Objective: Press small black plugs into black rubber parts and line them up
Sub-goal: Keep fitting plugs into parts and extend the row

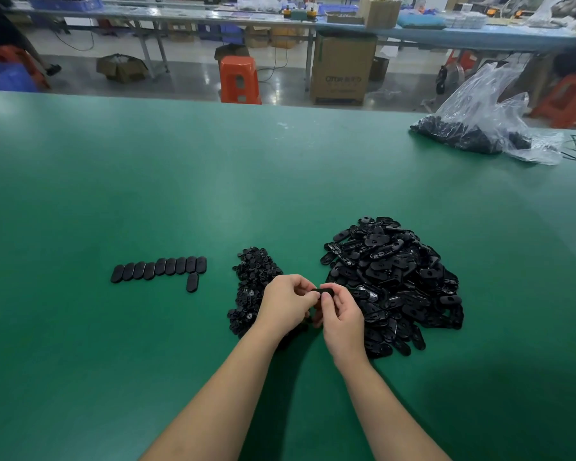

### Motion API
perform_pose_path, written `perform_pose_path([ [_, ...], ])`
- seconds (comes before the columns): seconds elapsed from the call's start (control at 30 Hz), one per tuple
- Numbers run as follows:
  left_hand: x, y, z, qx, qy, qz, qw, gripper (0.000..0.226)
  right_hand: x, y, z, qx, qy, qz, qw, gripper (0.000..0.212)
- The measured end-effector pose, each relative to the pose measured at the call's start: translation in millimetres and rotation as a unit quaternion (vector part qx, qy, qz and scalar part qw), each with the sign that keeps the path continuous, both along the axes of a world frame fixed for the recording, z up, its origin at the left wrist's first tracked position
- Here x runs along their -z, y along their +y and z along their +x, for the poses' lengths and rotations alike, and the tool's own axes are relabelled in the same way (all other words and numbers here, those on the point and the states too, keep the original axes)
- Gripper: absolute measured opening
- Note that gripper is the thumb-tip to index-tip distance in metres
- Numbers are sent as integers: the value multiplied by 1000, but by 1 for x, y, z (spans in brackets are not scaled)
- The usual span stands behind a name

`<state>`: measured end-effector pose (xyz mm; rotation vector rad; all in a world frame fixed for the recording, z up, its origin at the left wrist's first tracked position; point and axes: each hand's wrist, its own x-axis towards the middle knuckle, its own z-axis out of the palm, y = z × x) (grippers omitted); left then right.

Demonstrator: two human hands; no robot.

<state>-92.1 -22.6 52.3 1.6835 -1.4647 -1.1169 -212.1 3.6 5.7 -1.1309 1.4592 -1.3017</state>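
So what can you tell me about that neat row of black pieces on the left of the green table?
The row of black rubber parts lies flat on the green table, left of both loose heaps and away from the hands. Nine elongated ovals with rounded ends sit side by side, long sides touching or nearly so, the line rising slightly toward the right. A tenth piece lies just below the right end, starting a second row. They look matte, smooth and dark. Nothing touches them but the table.
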Motion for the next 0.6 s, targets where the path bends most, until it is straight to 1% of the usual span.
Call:
perform_pose_path([
  [0.2, 2, 2, 0, -12, 8, 9, 1000, 6, 1, 0, 0, -4, 0, -6, 1000, 24],
  [0.4, 2, 2, -3, -26, -19, 12, 999, 6, 3, -1, -1, -2, -5, -3, 1000, 23],
  [0.6, 0, 5, -7, -34, -35, 2, 999, 8, 3, -1, -2, 6, -22, -3, 1000, 14],
])
